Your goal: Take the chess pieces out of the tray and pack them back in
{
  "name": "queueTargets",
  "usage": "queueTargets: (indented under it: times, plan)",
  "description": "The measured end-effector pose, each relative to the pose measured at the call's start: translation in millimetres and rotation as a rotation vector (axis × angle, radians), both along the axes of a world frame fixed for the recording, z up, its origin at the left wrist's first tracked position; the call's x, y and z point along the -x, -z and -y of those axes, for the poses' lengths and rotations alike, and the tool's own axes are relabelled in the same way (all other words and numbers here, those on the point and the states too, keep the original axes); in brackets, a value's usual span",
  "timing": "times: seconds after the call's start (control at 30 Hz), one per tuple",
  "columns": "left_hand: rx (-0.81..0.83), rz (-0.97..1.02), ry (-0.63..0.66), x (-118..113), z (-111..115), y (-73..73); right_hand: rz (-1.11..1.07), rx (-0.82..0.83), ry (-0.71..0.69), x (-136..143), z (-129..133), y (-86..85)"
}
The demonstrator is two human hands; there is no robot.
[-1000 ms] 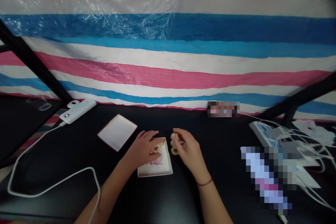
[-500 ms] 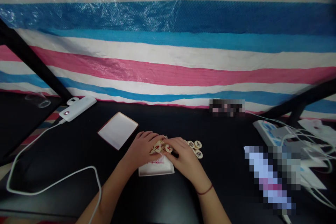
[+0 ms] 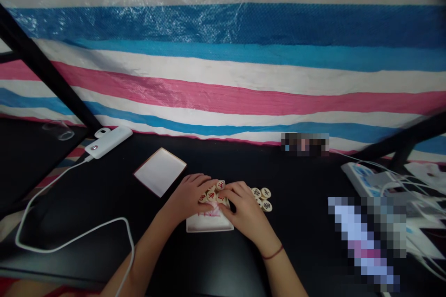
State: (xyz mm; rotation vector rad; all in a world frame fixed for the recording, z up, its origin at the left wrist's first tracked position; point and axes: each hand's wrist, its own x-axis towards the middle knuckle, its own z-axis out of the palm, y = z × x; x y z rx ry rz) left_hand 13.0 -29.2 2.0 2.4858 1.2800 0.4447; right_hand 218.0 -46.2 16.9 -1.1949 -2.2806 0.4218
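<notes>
A small shallow white box sits on the black desk in front of me. At its far side lie several round, cream xiangqi pieces with red characters. My left hand curls round the left end of these pieces, fingers behind and thumb in front. From the right, my right hand bends its thumb and forefinger onto a red-marked xiangqi piece, partly hidden by the fingers. Beyond that hand, several black-marked xiangqi pieces rest on the desk, some covered by the hand.
A box lid, inside up, lies to the left. Farther left are a white power bank and its white cable, which runs over my left forearm. At right stand a power strip and tangled cables. A striped tarp hangs behind the desk.
The red-marked pieces have gone from bunched between both hands to lying flatter at the box's far side. My right fingers have drawn slightly apart from the left ones. The view has shifted slightly.
</notes>
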Motion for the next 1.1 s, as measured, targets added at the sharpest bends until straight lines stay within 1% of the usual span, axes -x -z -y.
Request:
queueTargets:
  times: [0.1, 0.23, 0.27, 0.33, 0.47, 0.57, 0.7, 0.83, 0.9, 0.97, 1.03, 1.07, 1.1]
  plan:
    - [0.017, 0.005, 0.023, -1.6, -3.1, -0.1, 0.001, 0.011, 0.01, 0.9, 0.0, 0.6]
    - [0.039, 0.022, 0.017, -3.4, -5.1, -1.8, -0.083, 0.037, 0.02, -6.8, -2.7, -2.7]
    - [0.042, 0.025, 0.015, -3.5, -4.9, -2.0, -0.098, 0.036, 0.043, -10.7, -3.7, -3.9]
    - [0.049, 0.038, 0.017, -3.1, -3.8, -2.3, -0.078, 0.03, 0.131, -18.9, -5.6, -6.2]
    - [0.051, 0.094, 0.003, 2.1, -2.0, -3.6, 0.126, 0.082, 0.298, -27.3, -8.7, -10.6]
    - [0.037, 0.126, -0.007, 13.5, -1.4, -8.3, 0.313, 0.145, 0.368, -20.8, -12.4, -15.7]
    - [-0.035, 0.151, 0.004, 38.7, 4.0, -16.5, 0.534, 0.203, 0.413, -2.2, -18.7, -21.1]
    - [-0.061, 0.201, 0.011, 59.0, 13.5, -17.1, 0.644, 0.218, 0.424, 10.5, -25.1, -17.7]
    - [-0.045, 0.231, 0.019, 62.3, 16.6, -16.1, 0.652, 0.209, 0.418, 11.6, -27.5, -16.0]
    - [-0.037, 0.259, 0.031, 62.1, 18.3, -16.8, 0.607, 0.168, 0.438, 11.0, -27.4, -18.4]
    - [-0.047, 0.288, 0.044, 60.8, 19.5, -19.4, 0.479, 0.113, 0.445, 11.9, -22.6, -25.7]
    - [-0.049, 0.301, 0.055, 60.5, 20.2, -21.2, 0.391, 0.107, 0.423, 14.2, -17.8, -30.5]
    - [-0.046, 0.315, 0.063, 60.5, 21.1, -23.0, 0.292, 0.12, 0.369, 18.0, -11.6, -35.3]
